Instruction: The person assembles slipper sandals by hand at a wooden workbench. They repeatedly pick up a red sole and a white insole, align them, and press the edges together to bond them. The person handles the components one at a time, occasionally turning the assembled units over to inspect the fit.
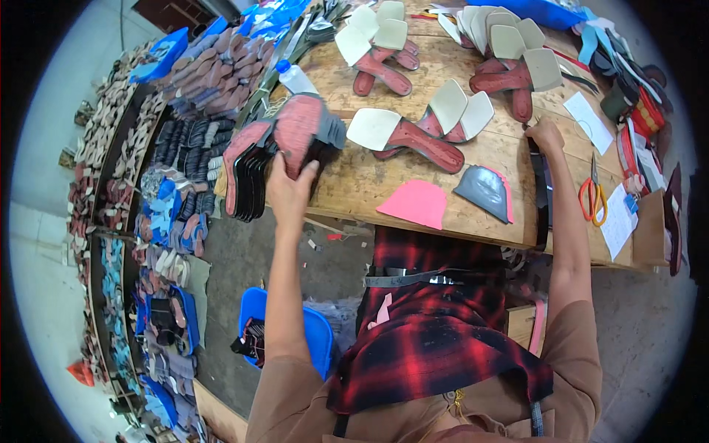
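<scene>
At the table's left side my left hand is closed on a reddish shoe insole, blurred by motion, tilted up beside a stack of dark-edged insoles. My right hand rests at the right of the table with its fingers curled together. Whatever they hold is hidden. Below it a dark glossy strip hangs over the front edge. Between my hands lie red insoles with cream heel ends, crossed over each other. Nearer me are a pink cut piece and a grey piece with a pink edge.
Orange-handled scissors and paper sheets lie at the right. More insoles spread along the back, near a white bottle with a blue cap. Shelves of shoe parts stand left; a blue bin is on the floor.
</scene>
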Demonstrator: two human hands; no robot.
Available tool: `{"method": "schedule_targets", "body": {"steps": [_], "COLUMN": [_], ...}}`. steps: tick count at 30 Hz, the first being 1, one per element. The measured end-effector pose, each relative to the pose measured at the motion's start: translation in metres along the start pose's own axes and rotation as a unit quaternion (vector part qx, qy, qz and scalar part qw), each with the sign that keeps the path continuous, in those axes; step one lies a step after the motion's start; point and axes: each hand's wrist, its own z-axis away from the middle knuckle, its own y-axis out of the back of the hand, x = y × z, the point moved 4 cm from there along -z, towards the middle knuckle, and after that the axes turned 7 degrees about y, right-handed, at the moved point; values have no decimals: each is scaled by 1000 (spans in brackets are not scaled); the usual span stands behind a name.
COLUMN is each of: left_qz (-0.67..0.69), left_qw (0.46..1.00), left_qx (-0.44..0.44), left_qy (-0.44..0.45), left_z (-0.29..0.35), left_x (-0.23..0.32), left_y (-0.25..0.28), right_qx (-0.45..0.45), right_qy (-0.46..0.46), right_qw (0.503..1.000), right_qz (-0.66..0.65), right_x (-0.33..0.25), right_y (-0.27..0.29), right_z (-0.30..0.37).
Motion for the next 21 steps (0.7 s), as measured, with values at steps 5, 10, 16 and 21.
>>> {"method": "schedule_targets", "body": {"steps": [5,10,16,21], "left_qz": [-15,-122,32,363], "left_qw": [984,985,951,923], "left_qx": [-160,50,-8,-115], "left_qy": [74,-113,-309,-53], "left_z": [-48,-15,34,-49], "left_x": [-51,-24,101,118], "left_y": [-26,-32,-62,-124], "right_qx": [137,190,140,13], "right_qy": [3,115,110,72], "right_qw": [989,875,833,785], "right_qz": [-63,-431,-524,-615], "right_x": [18,2,-43,-36], "right_y": [12,66,135,74], "right_z": [1,71,232,283]}}
